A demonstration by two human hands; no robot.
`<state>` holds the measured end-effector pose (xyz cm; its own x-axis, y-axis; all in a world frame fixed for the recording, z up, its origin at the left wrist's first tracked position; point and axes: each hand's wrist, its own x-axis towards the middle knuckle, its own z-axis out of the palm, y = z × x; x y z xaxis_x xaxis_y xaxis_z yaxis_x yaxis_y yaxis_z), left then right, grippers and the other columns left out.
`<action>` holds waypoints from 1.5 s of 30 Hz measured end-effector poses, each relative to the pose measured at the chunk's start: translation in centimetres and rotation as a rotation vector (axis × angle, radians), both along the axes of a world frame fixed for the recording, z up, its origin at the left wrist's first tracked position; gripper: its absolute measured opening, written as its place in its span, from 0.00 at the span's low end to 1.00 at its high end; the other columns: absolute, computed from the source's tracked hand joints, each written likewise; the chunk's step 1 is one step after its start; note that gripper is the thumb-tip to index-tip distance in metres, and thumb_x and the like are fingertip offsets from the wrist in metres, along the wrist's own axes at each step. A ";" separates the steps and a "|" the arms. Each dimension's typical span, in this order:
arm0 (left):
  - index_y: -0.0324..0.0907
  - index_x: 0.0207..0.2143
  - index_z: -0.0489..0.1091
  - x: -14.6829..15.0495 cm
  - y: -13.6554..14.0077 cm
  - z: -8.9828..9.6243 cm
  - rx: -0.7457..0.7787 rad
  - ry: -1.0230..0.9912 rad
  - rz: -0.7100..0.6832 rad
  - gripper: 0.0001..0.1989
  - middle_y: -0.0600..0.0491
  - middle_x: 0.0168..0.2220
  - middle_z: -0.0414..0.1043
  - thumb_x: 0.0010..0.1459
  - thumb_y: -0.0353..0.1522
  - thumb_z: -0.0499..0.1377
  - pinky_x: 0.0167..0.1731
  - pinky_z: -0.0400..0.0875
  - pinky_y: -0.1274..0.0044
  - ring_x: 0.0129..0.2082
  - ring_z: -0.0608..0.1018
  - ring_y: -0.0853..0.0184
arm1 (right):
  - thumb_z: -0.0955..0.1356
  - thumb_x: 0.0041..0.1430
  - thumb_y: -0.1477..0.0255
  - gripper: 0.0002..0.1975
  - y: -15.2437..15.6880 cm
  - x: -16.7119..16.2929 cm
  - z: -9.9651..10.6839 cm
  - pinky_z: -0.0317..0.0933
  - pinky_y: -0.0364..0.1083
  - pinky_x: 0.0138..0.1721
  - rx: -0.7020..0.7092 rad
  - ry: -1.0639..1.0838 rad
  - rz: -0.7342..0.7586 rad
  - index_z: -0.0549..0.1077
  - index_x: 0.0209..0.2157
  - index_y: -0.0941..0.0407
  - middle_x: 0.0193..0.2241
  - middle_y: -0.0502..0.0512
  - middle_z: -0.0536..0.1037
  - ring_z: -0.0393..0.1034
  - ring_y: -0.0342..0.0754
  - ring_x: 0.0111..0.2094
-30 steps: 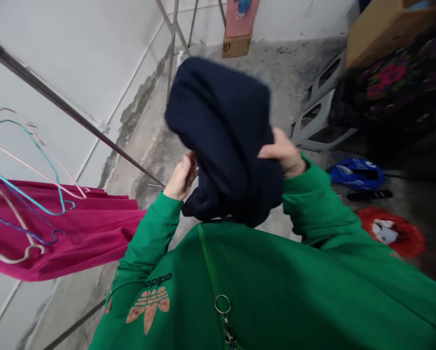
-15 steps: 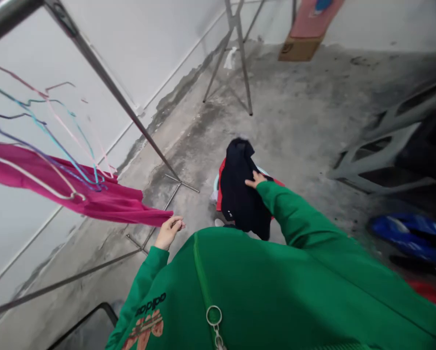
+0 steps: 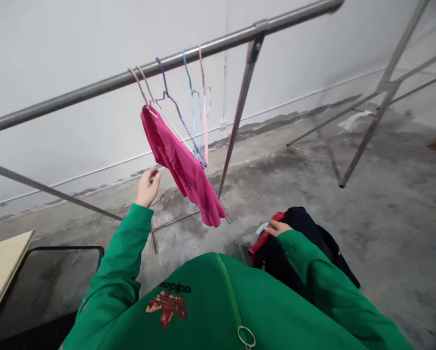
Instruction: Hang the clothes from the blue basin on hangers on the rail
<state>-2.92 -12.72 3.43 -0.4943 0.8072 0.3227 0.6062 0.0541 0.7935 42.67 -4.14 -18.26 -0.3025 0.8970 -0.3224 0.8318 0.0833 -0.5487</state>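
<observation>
A bright pink garment [image 3: 189, 165] hangs from a hanger on the metal rail. My left hand [image 3: 148, 187] is in the air just left of it, apart from the cloth, its fingers loosely bent and holding nothing. Low on the right, my right hand [image 3: 277, 227] rests at the edge of a laundry pile, fingers stretched toward a pale blue rim [image 3: 262, 229]. Under and beside that hand lie a dark navy garment [image 3: 309, 228] and a red cloth [image 3: 258, 243]. My sleeve covers part of the pile.
Bare hangers, one purple [image 3: 179, 114] and others light blue and pink, hang right of the pink garment. The metal rail [image 3: 94, 91] crosses ahead, with a slanted leg [image 3: 236, 121]. Another metal stand [image 3: 371, 121] is at right. A black-framed panel [image 3: 50, 282] and pale board [image 3: 2, 267] lie lower left.
My view has swung left toward the rail. My left hand has moved from the pink garment's lower edge to its other side. My right hand stays at the laundry pile.
</observation>
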 end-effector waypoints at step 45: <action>0.42 0.17 0.62 -2.1 -5.8 9.2 0.828 -0.474 -0.528 0.40 0.54 0.17 0.54 0.47 0.67 0.35 0.27 0.67 0.69 0.22 0.66 0.65 | 0.70 0.34 0.71 0.10 -6.3 -21.3 20.0 0.58 0.40 0.23 -0.295 1.471 -0.207 0.67 0.22 0.56 0.17 0.45 0.70 0.62 0.40 0.19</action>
<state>-5.02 -18.53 12.63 -0.3667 0.5741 0.7321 0.0191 -0.7821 0.6229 21.33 -10.44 1.74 -0.3859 0.9222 -0.0250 -0.4728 -0.2210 -0.8530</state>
